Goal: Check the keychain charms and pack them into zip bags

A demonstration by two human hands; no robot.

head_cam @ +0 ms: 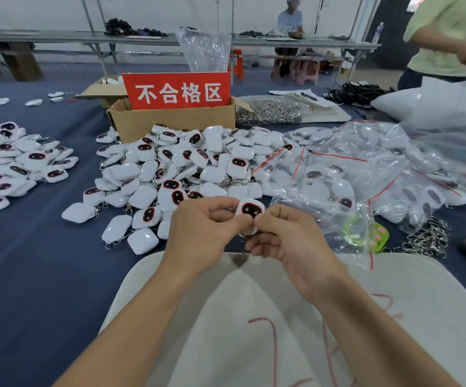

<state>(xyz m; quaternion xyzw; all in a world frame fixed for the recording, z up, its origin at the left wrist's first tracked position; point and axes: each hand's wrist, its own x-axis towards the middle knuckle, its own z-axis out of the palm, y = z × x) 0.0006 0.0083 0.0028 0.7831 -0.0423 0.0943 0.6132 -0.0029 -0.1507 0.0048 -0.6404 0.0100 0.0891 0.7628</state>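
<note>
White keychain charm [251, 210] with dark red-rimmed face, held upright above the table edge, face toward the camera. Heap of like charms [187, 169] just behind, some face-down. Clear red-striped zip bags [349, 174] piled to the right, some filled.

bare blue table [30, 275] at left, charm pile [176, 169] ahead, zip bags [352, 174] crowding right

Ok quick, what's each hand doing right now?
Left hand: closed, pinching the charm.
Right hand: closed, pinching the same charm from the other side.
</note>
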